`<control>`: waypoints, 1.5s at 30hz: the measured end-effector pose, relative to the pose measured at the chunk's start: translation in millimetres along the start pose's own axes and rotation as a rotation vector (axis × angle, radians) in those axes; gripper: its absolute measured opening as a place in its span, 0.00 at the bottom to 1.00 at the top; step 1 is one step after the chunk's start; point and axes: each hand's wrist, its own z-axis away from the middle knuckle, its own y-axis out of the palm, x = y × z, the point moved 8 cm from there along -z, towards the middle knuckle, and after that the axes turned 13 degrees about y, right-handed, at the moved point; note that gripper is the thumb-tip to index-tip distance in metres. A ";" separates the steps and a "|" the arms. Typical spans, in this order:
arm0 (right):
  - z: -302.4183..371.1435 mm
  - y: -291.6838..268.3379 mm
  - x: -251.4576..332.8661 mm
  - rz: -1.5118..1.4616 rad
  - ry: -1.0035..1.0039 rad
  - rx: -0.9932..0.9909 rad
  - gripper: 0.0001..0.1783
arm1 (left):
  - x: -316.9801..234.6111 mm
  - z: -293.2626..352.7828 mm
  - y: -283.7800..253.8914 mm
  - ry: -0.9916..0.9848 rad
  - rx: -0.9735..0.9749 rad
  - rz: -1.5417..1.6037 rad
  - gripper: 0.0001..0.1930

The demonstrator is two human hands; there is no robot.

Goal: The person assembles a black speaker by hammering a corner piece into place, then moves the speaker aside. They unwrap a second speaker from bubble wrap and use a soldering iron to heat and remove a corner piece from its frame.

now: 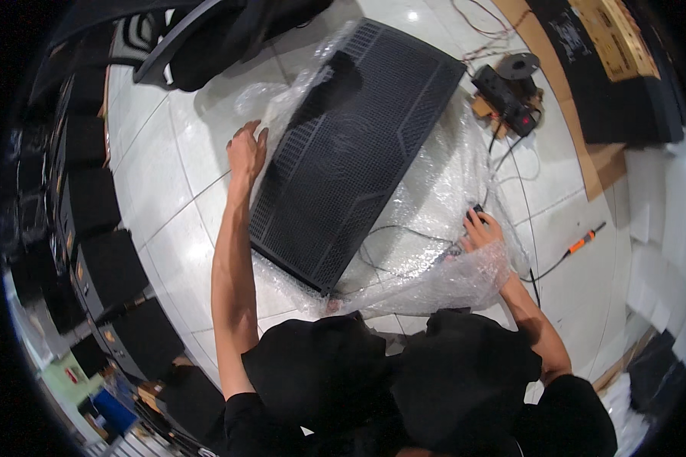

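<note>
White glossy floor tiles [154, 145] form the ground. A row of black box-shaped cabinets [111, 263] lines the left side. A crinkled sheet of clear bubble wrap [443, 183] spreads across the centre. On it, slanting from far right to near left, lies a black rectangular panel with a perforated mesh face [351, 152]. A black block-shaped case [625, 107] stands at far right. Left of this case sits a black oblong device with a red light [514, 99].

The left hand [247, 154], fingers wide and holding nothing, is just beside the panel's left edge; contact cannot be told. The right hand [483, 233], right of the panel, has wrap draped over its wrist. A thin tool with an orange handle [581, 244] lies farther right. Smallest is a black object of unclear kind [475, 208], around which the right fingers close narrowly.
</note>
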 end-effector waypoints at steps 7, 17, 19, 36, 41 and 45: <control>39.1 -96.4 -63.4 -0.330 0.370 -0.369 0.11 | -41.0 80.5 -40.7 -0.046 -0.356 0.235 0.15; 170.2 -129.9 -257.1 0.197 0.846 -0.443 0.16 | -70.5 217.3 -54.8 -0.205 -0.427 0.256 0.13; 172.9 -127.7 -258.7 0.209 0.859 -0.441 0.17 | -74.0 246.6 -56.9 -0.278 -0.421 0.268 0.12; -201.6 -39.3 199.9 0.204 -0.488 -0.234 0.29 | -127.4 289.8 -2.4 -0.457 -0.256 0.289 0.35; -219.6 10.2 222.8 0.326 -0.519 -0.191 0.37 | -124.8 300.6 9.1 -0.522 -0.203 0.323 0.39; -189.6 16.8 222.0 0.281 -0.596 -0.098 0.37 | -123.1 300.0 14.5 -0.551 -0.175 0.344 0.40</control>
